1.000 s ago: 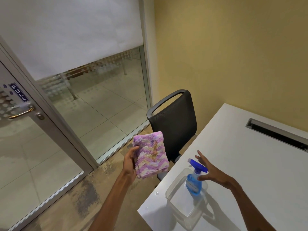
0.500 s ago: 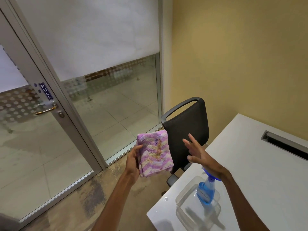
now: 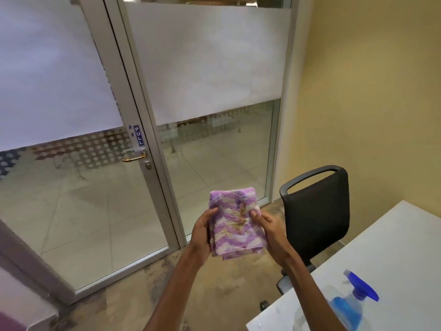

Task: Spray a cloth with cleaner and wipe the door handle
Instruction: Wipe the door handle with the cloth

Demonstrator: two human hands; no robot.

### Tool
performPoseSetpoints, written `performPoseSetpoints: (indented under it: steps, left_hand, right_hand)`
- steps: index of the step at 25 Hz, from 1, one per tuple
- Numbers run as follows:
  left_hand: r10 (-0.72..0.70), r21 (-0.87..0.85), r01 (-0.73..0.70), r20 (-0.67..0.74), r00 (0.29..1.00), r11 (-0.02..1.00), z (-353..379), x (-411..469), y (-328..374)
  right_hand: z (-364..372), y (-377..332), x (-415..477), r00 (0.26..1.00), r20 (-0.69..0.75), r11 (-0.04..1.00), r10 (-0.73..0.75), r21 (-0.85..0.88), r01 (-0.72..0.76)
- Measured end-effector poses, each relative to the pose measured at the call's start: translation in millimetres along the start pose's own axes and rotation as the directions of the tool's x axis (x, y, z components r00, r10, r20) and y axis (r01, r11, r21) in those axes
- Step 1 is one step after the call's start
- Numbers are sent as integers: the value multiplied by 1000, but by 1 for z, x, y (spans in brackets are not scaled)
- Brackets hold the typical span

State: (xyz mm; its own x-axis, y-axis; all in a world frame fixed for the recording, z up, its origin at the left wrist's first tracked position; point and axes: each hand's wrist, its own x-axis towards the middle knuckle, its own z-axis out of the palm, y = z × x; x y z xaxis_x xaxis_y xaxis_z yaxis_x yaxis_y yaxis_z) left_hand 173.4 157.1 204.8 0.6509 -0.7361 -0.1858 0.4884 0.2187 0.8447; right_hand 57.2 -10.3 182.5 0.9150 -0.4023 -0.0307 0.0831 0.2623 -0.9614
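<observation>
Folded cloth (image 3: 235, 223) upright, long axis vertical, left hand (image 3: 202, 231) and right hand (image 3: 270, 231) clamped on its sides.

A person's left hand (image 3: 202, 235) and right hand (image 3: 268, 231) grip a folded purple-and-white cloth (image 3: 235, 222) by its two sides, in front of a glass door (image 3: 71, 187) with a brass door handle (image 3: 133, 158) under a blue PULL sign (image 3: 138, 135). A blue spray bottle (image 3: 350, 304) stands on the white table (image 3: 405, 247) beside a black chair (image 3: 317, 211).
</observation>
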Motion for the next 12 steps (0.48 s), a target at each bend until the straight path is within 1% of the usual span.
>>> performPoseSetpoints:
  steps: [3,5,8,12]
  left_hand:
    - [54,167,-43,-63,997,985,-33,-16,21]
    - [60,248,-39,-75,995,968,-54,-31,34]
    - [46,270,-26,-68,997,963,-79,-52,47]
    - [88,240,-64,-90,992,969,-103,-70,66]
  right_hand:
    - [32,7,3,1000,-18,998,12,68,-11]
    - [51,12,3,999,-18,993,33,113,-31]
    - [81,21,7,997,15,976,71,205,-73]
    - [127,31,13,978,156,909,138,371,-188]
